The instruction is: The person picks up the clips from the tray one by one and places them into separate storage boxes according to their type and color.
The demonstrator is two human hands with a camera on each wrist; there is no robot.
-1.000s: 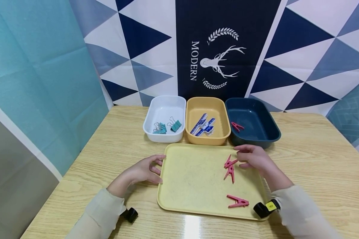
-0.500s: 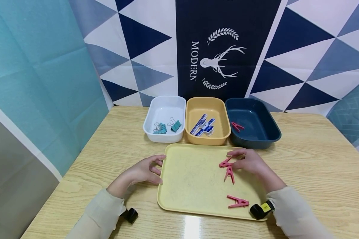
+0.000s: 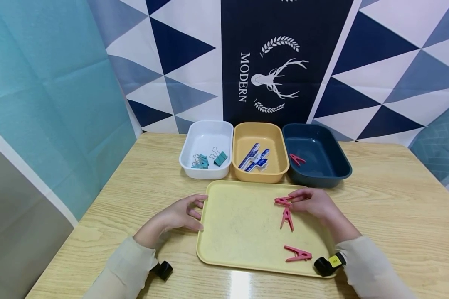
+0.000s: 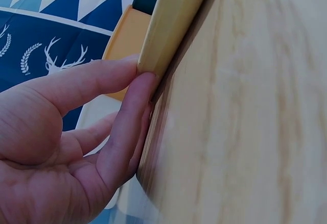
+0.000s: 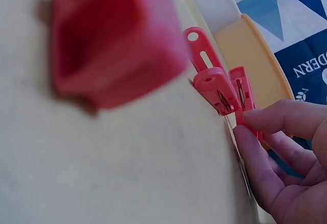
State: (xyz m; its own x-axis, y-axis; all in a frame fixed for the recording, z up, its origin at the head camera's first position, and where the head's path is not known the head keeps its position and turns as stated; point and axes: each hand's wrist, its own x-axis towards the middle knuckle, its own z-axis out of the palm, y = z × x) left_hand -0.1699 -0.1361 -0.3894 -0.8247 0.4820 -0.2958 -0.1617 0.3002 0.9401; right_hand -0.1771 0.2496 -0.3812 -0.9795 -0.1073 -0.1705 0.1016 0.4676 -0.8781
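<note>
Sorting the pegs: one in the bin, three on the tray

My right hand [image 3: 314,204] is pinching a pink peg [image 3: 283,201] by its end at the far side of the yellow tray [image 3: 239,245], thumb and forefinger closed on it, the peg barely off the surface. My left hand [image 3: 179,214] has its fingers curled against the tray's left rim, steadying it. By my count, one pink peg [image 3: 296,158] already lies in the dark blue bin [image 3: 336,166]. Two more pegs wait on the tray: one [image 3: 286,219] just beside my fingers, one [image 3: 297,253] near the front edge. The white bin [image 3: 205,135] holds teal binder clips, the orange bin [image 3: 260,131] blue-and-white clips; both look settled.
</note>
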